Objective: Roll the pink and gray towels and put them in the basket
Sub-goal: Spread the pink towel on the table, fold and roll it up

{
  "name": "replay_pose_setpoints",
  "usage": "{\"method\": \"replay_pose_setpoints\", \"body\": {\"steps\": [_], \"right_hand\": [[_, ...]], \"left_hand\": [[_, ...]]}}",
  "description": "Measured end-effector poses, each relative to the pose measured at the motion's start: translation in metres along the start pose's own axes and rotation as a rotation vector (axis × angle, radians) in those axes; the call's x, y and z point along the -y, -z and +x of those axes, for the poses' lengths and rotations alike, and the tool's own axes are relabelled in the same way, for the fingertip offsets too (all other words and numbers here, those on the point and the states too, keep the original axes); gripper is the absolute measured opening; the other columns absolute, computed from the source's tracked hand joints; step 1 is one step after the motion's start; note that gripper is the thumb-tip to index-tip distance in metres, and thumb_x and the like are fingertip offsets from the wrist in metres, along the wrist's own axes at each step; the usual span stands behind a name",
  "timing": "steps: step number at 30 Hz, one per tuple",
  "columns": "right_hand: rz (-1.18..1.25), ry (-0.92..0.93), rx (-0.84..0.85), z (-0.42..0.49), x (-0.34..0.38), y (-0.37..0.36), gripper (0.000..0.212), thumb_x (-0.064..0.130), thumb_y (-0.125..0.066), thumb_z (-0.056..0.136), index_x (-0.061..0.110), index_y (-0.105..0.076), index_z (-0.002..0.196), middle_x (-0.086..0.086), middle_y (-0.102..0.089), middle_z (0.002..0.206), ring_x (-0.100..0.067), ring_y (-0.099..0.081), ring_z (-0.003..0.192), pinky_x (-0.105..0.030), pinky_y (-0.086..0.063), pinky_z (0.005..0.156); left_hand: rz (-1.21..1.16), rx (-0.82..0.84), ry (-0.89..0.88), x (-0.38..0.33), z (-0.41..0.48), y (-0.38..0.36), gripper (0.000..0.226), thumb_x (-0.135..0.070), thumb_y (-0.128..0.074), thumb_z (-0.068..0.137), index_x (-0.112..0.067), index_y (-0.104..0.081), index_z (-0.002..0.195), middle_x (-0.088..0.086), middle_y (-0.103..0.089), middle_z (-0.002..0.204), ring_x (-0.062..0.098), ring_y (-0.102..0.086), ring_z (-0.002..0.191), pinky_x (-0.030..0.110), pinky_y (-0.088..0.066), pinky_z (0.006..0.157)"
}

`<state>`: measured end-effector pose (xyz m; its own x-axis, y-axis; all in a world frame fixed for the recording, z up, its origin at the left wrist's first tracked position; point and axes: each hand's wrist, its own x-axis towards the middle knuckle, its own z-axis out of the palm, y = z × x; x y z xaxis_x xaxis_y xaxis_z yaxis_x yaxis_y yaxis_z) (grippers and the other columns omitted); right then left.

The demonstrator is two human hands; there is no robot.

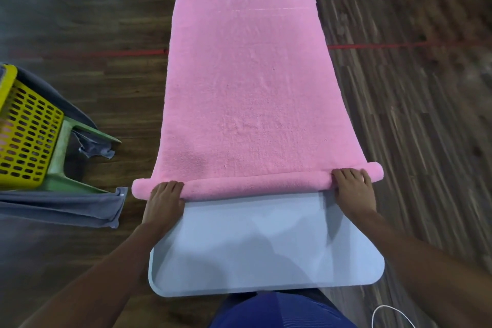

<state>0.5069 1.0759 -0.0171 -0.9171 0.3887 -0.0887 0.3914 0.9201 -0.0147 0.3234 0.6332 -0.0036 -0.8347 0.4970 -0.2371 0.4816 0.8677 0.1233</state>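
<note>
pink towel [247, 88] lies flat along the smooth pale-blue desk [253, 247], near edge turned into a thin tight roll. left hand [165, 200] and right hand [352, 189] curl over the roll's 2 ends, likely to keep it straight. fuzzy terry pile. gray towel [61, 205] hangs draped by the yellow perforated basket [26, 125], far left.

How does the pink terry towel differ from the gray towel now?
The pink terry towel lies spread on the pale blue table; the gray towel hangs over the green plastic stool at the left. The pink towel's near end is rolled, gripped by the left hand and the right hand; the gray towel is unrolled and untouched. Neither is in the yellow basket.
</note>
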Motion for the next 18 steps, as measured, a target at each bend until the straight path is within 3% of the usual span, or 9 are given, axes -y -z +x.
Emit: {"method": "replay_pose_setpoints", "body": {"steps": [2, 3, 6, 9, 12, 14, 16, 18], "right_hand": [[-0.02, 0.012, 0.022, 0.007, -0.002, 0.011, 0.019, 0.023, -0.058, 0.072, 0.015, -0.066, 0.087, -0.004, -0.068, 0.084, -0.031, -0.058, 0.091, -0.049, -0.035, 0.098], [-0.044, 0.007, 0.088, 0.011, -0.003, 0.017, 0.023, 0.031, -0.051, 0.073, 0.018, -0.067, 0.083, -0.002, -0.069, 0.082, -0.029, -0.057, 0.09, -0.047, -0.033, 0.096], [-0.095, -0.061, 0.217, 0.018, -0.004, 0.024, 0.031, 0.038, -0.043, 0.079, 0.024, -0.069, 0.089, 0.0, -0.068, 0.092, -0.024, -0.054, 0.098, -0.044, -0.028, 0.092], [0.02, -0.05, 0.027, 0.019, -0.002, 0.014, 0.018, 0.02, -0.062, 0.08, 0.014, -0.066, 0.097, -0.01, -0.062, 0.097, -0.034, -0.053, 0.09, -0.047, -0.038, 0.079], [0.142, 0.013, -0.052, 0.019, 0.0, 0.009, 0.012, 0.001, -0.054, 0.076, 0.003, -0.062, 0.085, -0.015, -0.057, 0.082, -0.034, -0.05, 0.072, -0.045, -0.041, 0.061], [0.161, 0.042, -0.015, 0.011, 0.001, 0.006, 0.026, -0.009, -0.062, 0.067, 0.002, -0.062, 0.091, -0.015, -0.06, 0.09, -0.037, -0.054, 0.078, -0.046, -0.046, 0.067], [0.141, 0.077, 0.036, 0.002, 0.002, 0.001, 0.051, -0.007, -0.071, 0.058, 0.0, -0.062, 0.107, -0.016, -0.063, 0.104, -0.037, -0.059, 0.092, -0.048, -0.05, 0.083], [0.12, 0.072, 0.054, 0.0, 0.003, -0.001, 0.055, -0.003, -0.074, 0.059, 0.001, -0.062, 0.113, -0.016, -0.065, 0.109, -0.037, -0.06, 0.098, -0.049, -0.048, 0.093]], "left_hand": [[0.018, 0.009, 0.02, -0.002, 0.005, 0.008, 0.025, -0.021, -0.05, 0.077, -0.008, -0.066, 0.093, 0.012, -0.069, 0.09, 0.032, -0.062, 0.081, 0.045, -0.049, 0.08], [0.024, 0.04, 0.036, -0.002, 0.008, 0.011, 0.024, -0.024, -0.046, 0.081, -0.011, -0.064, 0.089, 0.01, -0.069, 0.088, 0.031, -0.061, 0.08, 0.043, -0.046, 0.078], [-0.025, 0.086, 0.111, 0.0, 0.02, 0.018, 0.017, -0.027, -0.048, 0.088, -0.016, -0.06, 0.094, 0.008, -0.068, 0.092, 0.03, -0.06, 0.084, 0.042, -0.043, 0.082], [-0.029, -0.033, 0.082, 0.001, 0.026, 0.016, 0.026, -0.013, -0.066, 0.077, -0.009, -0.061, 0.102, 0.012, -0.064, 0.098, 0.033, -0.057, 0.088, 0.047, -0.045, 0.08], [-0.009, -0.118, 0.006, -0.006, 0.023, 0.014, 0.024, -0.002, -0.07, 0.069, -0.004, -0.063, 0.092, 0.015, -0.063, 0.091, 0.034, -0.054, 0.081, 0.045, -0.045, 0.07], [0.008, -0.075, -0.019, -0.007, 0.016, 0.007, 0.036, -0.007, -0.072, 0.063, -0.005, -0.064, 0.098, 0.014, -0.064, 0.097, 0.032, -0.056, 0.086, 0.045, -0.048, 0.075], [0.052, -0.002, -0.018, -0.005, 0.007, -0.002, 0.055, -0.009, -0.076, 0.059, -0.004, -0.061, 0.111, 0.015, -0.063, 0.109, 0.034, -0.057, 0.099, 0.05, -0.049, 0.089], [0.067, -0.004, -0.004, -0.004, 0.004, -0.005, 0.055, -0.004, -0.075, 0.063, -0.002, -0.061, 0.116, 0.018, -0.064, 0.113, 0.037, -0.059, 0.104, 0.053, -0.046, 0.096]]}}
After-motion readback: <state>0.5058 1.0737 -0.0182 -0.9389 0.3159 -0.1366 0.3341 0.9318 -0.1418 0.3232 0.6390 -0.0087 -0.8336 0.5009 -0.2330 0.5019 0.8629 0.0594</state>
